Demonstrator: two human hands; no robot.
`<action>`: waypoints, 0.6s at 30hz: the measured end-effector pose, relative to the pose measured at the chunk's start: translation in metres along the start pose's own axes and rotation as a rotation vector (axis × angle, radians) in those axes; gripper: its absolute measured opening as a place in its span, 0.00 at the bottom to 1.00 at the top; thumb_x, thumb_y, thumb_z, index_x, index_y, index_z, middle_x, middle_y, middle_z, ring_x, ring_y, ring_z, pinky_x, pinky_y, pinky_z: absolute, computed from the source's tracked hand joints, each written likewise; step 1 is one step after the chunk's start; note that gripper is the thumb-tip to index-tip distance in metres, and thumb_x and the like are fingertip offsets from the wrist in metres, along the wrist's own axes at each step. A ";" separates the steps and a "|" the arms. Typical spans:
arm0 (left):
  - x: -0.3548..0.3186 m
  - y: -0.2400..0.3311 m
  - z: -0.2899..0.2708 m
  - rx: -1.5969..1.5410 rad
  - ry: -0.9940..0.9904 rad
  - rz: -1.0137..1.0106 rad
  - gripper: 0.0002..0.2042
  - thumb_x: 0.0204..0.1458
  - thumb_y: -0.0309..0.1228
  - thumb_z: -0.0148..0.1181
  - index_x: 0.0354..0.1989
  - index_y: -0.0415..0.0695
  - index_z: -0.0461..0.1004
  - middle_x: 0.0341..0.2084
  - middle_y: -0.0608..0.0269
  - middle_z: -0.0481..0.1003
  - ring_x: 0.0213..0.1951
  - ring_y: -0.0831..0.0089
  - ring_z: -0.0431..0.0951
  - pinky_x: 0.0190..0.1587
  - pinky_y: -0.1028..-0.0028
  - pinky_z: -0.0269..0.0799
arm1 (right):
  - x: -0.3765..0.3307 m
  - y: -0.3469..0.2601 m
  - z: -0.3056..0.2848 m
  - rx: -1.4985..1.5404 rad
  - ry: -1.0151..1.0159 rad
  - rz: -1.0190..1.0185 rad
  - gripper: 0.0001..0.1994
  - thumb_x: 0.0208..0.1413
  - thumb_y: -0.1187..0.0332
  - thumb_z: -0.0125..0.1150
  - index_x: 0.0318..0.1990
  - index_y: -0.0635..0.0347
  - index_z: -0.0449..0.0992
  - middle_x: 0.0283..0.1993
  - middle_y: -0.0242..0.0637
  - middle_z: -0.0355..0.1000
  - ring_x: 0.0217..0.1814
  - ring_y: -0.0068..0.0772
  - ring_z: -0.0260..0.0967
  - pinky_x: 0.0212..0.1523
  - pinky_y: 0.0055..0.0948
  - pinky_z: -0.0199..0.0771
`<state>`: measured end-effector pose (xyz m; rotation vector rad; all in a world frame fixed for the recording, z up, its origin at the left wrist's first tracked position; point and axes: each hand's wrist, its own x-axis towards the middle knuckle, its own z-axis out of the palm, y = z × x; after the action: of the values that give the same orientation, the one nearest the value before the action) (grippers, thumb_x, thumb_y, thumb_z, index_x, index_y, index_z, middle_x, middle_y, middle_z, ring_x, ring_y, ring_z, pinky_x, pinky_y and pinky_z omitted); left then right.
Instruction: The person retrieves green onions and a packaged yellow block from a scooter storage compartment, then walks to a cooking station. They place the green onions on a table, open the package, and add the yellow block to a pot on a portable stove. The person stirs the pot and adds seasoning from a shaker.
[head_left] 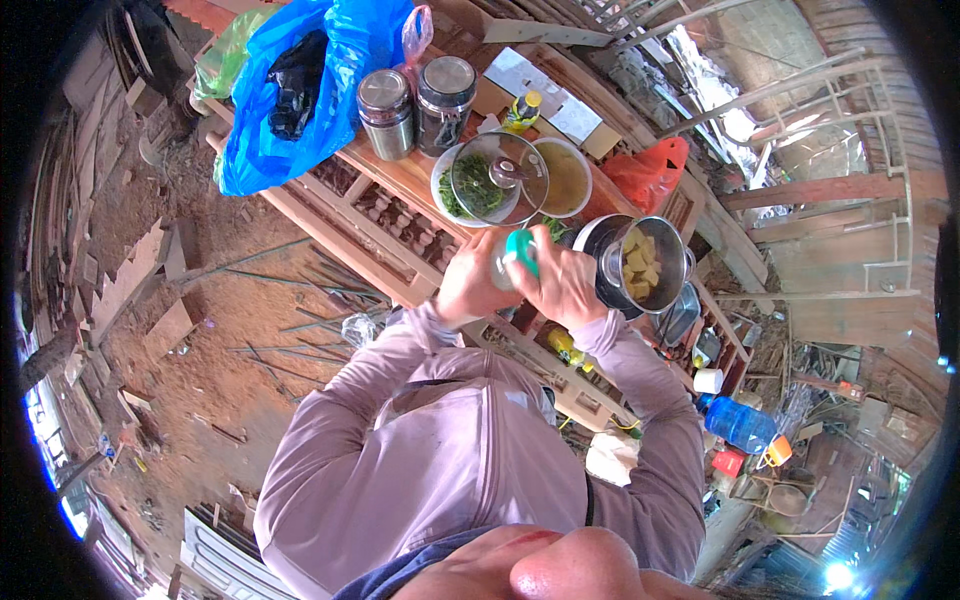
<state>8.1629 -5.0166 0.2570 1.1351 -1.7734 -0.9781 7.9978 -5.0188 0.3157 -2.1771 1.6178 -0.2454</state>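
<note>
In front of my chest, my left hand (pixel 468 280) wraps round a small clear container, mostly hidden by the fingers. My right hand (pixel 562 282) is closed on its green cap (pixel 521 252). Just beyond them stands a bowl of leafy greens (pixel 462 190), with a glass lid (pixel 530 180) partly over it. A bowl of yellowish liquid (pixel 565 178) sits beside that. To the right of my right hand, a metal pot (pixel 682 262) holds yellow chunks (pixel 640 268).
On the wooden bench (pixel 395 180) stand two metal canisters (pixel 386 115) and a small yellow-capped bottle (pixel 522 112). A blue plastic bag (pixel 345 60) lies far left, a red bag (pixel 650 172) right. A large blue bottle (pixel 738 424) is at lower right.
</note>
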 end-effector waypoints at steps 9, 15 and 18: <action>0.065 -0.001 -0.019 0.245 0.111 0.101 0.33 0.31 0.30 0.68 0.53 0.43 0.68 0.44 0.59 0.70 0.48 0.55 0.70 0.47 0.63 0.74 | 0.055 0.023 -0.032 0.122 -0.047 0.076 0.31 0.62 0.48 0.48 0.64 0.61 0.54 0.42 0.57 0.68 0.37 0.58 0.73 0.34 0.48 0.74; 0.061 -0.016 -0.041 -0.060 -0.133 0.052 0.38 0.25 0.35 0.73 0.52 0.45 0.68 0.44 0.56 0.71 0.47 0.54 0.71 0.50 0.60 0.71 | 0.075 -0.017 -0.072 -0.257 -0.510 0.115 0.37 0.58 0.34 0.44 0.61 0.59 0.60 0.44 0.58 0.70 0.41 0.56 0.73 0.31 0.49 0.71; 0.041 -0.024 -0.035 -0.180 -0.202 0.052 0.39 0.24 0.35 0.73 0.53 0.41 0.68 0.47 0.51 0.71 0.51 0.52 0.71 0.54 0.61 0.69 | 0.062 -0.007 -0.057 -0.174 -0.299 -0.241 0.40 0.54 0.33 0.48 0.62 0.58 0.59 0.39 0.50 0.68 0.33 0.52 0.74 0.22 0.45 0.71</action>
<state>8.1908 -5.0684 0.2580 0.8997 -1.8203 -1.2293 8.0012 -5.0880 0.3634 -2.4044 1.2542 0.1535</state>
